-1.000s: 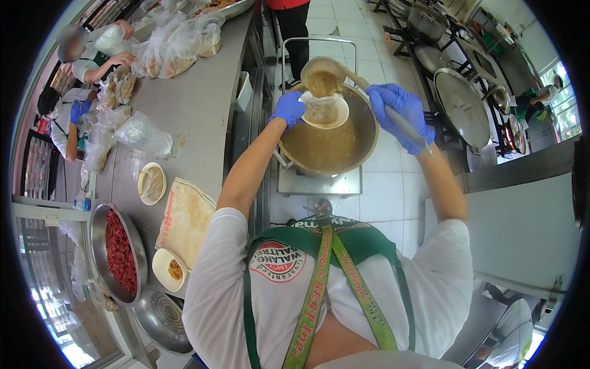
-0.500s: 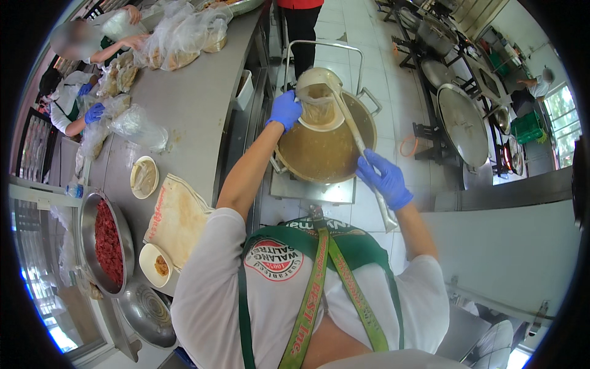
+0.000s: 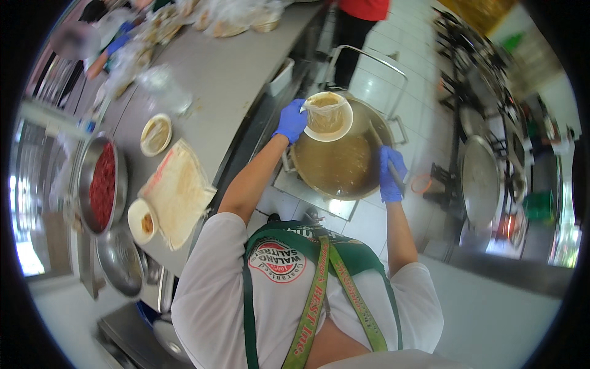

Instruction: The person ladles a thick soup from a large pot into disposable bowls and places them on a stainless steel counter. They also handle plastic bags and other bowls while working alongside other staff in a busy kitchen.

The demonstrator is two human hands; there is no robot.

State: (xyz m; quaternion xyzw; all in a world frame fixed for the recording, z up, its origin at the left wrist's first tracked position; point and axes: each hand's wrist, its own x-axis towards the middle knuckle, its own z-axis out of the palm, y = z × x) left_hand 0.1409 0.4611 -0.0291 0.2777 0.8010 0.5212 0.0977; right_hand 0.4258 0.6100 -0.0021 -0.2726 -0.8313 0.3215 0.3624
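Note:
A white bowl [image 3: 337, 134] lined with a clear plastic bag [image 3: 326, 115] is held over the left part of a big pot by my left hand [image 3: 291, 121], blue-gloved, closed on its rim. Brown liquid shows inside the bag. My right hand [image 3: 391, 175], also gloved in blue, grips the long handle of a ladle [image 3: 374, 131] at the pot's right side. The ladle's head is hidden, down in the pot. Brownish broth [image 3: 338, 169] fills much of the pot [image 3: 389, 129], which stands on a low metal platform [image 3: 344, 208] on the floor.
Along the left runs a steel table [image 3: 227, 67] with another bag-lined bowl [image 3: 156, 134], a cloth [image 3: 178, 194], a small bowl [image 3: 142, 220] and a basin of red meat [image 3: 117, 184]. Co-workers handle filled bags [image 3: 243, 18] at the far left. Someone in red [image 3: 364, 7] stands beyond the pot.
The ladle has gone from above the bowl down into the pot, and my right hand has moved along with it. The bowl now shows liquid uncovered. The whole view has turned.

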